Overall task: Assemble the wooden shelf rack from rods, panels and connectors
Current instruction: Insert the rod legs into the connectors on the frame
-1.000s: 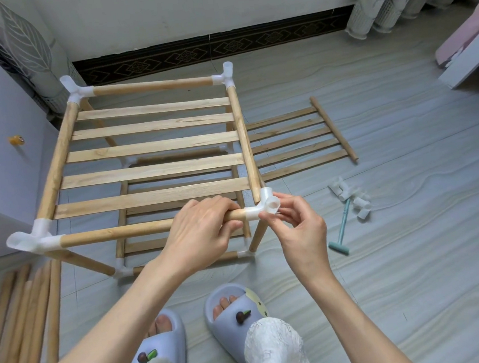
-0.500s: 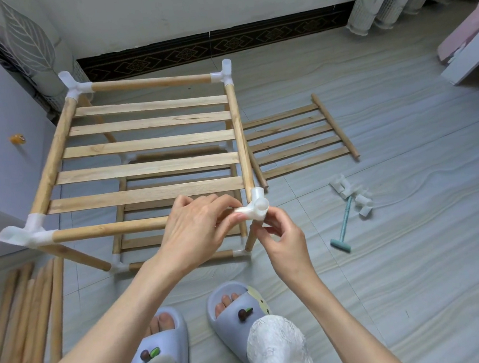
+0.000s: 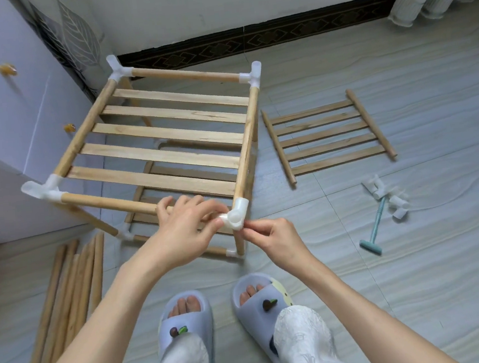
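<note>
Shelf rack [image 3: 165, 147] half-built, standing on floor beside white cabinet [image 3: 0, 140]. Left hand [image 3: 184, 230] reaches over front rod [image 3: 108, 201], fingers curled round rod end at near-right corner connector [image 3: 237, 215]. Right hand [image 3: 273, 238] pinches same connector from right. Spare slatted panel [image 3: 327, 136] flat on floor, further right. No readable writing.

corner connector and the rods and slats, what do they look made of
Corner connector: looks like moulded plastic, milky white, slightly translucent and smooth. Front rod and slats: apparently light unpainted wood, with visible grain streaks and a matte, pale tan surface; whether it carries a clear coat cannot be told.
</note>
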